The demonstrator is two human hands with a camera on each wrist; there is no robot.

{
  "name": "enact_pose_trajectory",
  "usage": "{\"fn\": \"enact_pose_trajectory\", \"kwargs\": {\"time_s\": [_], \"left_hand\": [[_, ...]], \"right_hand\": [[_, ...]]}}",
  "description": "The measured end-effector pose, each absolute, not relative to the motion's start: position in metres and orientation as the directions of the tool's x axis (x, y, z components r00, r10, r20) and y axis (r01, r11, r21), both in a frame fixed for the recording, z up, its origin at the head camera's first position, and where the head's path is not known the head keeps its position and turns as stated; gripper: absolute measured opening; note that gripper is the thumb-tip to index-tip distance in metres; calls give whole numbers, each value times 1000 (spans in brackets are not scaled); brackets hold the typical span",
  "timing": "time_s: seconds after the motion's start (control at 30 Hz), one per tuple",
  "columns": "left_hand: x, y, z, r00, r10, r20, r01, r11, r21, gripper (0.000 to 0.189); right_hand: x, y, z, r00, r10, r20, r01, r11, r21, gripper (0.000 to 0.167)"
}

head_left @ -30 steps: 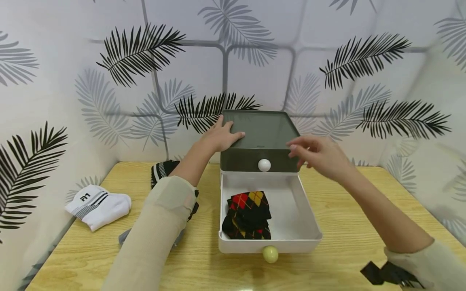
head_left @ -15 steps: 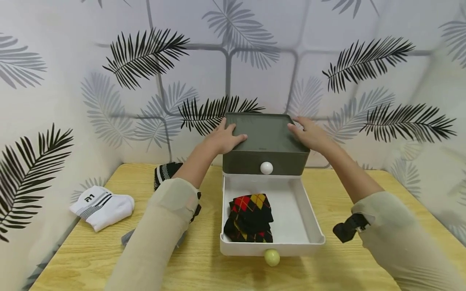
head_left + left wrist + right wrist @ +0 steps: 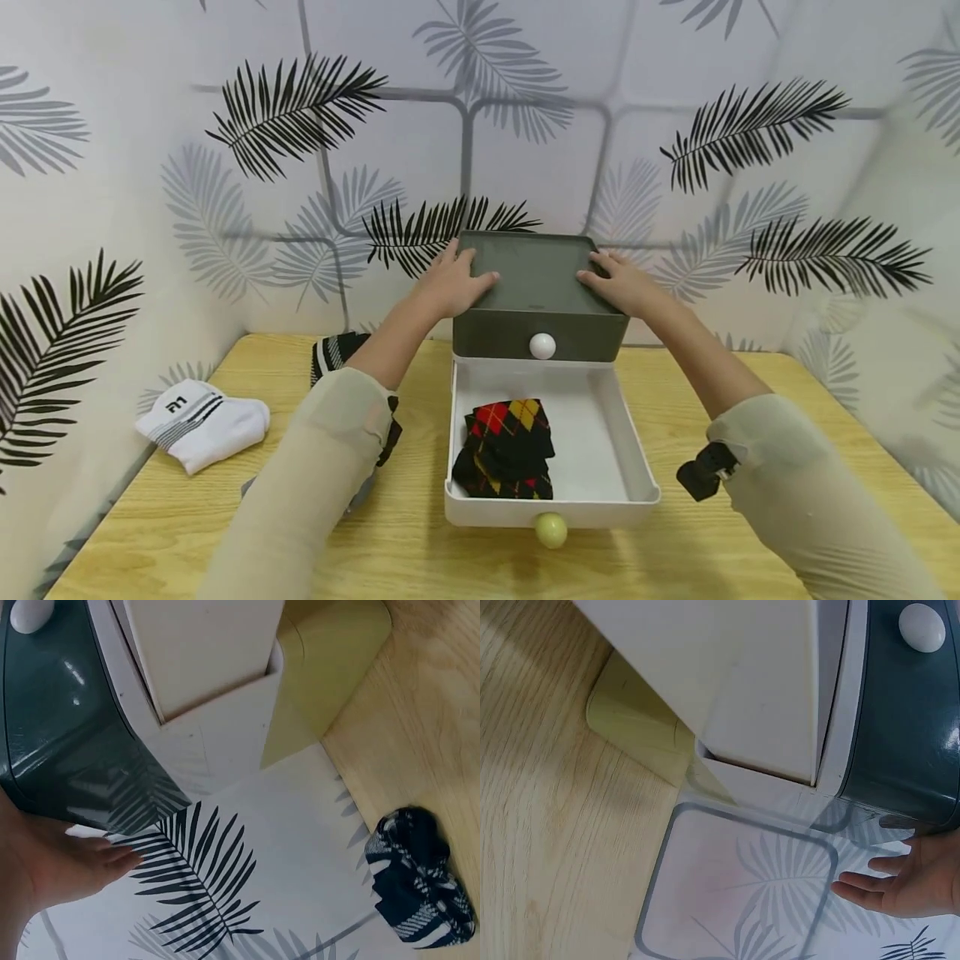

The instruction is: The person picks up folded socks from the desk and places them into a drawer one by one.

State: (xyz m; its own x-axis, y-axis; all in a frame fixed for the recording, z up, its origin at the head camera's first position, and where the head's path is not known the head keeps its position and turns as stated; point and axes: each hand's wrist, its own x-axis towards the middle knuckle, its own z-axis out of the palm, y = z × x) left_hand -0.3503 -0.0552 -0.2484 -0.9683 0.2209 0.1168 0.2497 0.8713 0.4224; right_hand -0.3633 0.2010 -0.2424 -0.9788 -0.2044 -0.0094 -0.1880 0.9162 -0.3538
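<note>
A stacked drawer box with a dark green-grey top point(image 3: 536, 267) stands on the table. Its white drawer point(image 3: 592, 442) is pulled out toward me, and folded black, red and yellow argyle socks point(image 3: 510, 450) lie in its left half. My left hand point(image 3: 452, 283) rests on the left side of the top, thumb across the surface. On the opposite side, my right hand point(image 3: 621, 285) touches the right edge in the same way. Both wrist views show extended fingers by the dark tier's sides; a yellow bottom tier point(image 3: 337, 652) appears under the white one.
On the left of the wooden table point(image 3: 720, 467) lie folded white socks point(image 3: 210, 425) and black-and-white socks point(image 3: 337, 352). A grey-blue item point(image 3: 362, 496) is mostly hidden behind my left sleeve. A leaf-patterned wall point(image 3: 540, 158) closes off the back.
My right hand has come from in front of the box's right corner onto the right edge of the top. The left hand has stayed on its side.
</note>
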Motion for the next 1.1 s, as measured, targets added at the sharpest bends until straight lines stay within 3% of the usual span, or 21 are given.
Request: {"fn": "enact_pose_trajectory", "kwargs": {"time_s": [0.2, 0.43, 0.77, 0.93, 1.1], "left_hand": [[-341, -64, -247, -917, 139, 374, 319, 819, 477, 50], [-320, -109, -255, -905, 196, 378, 400, 693, 599, 42], [-281, -183, -300, -878, 441, 188, 465, 686, 560, 35], [-263, -214, -326, -787, 610, -90, 482, 700, 528, 38], [-251, -224, -346, -711, 631, -310, 416, 733, 539, 55]], "right_hand": [[-363, 201, -243, -982, -187, -23, -167, 923, -347, 66], [-362, 201, -242, -984, -178, 3, -168, 921, -353, 66], [-363, 202, -246, -984, -178, 12, -169, 911, -376, 63], [-364, 201, -247, -984, -177, 11, -167, 905, -390, 63], [-364, 203, -246, -982, -186, 17, -178, 900, -397, 63]]}}
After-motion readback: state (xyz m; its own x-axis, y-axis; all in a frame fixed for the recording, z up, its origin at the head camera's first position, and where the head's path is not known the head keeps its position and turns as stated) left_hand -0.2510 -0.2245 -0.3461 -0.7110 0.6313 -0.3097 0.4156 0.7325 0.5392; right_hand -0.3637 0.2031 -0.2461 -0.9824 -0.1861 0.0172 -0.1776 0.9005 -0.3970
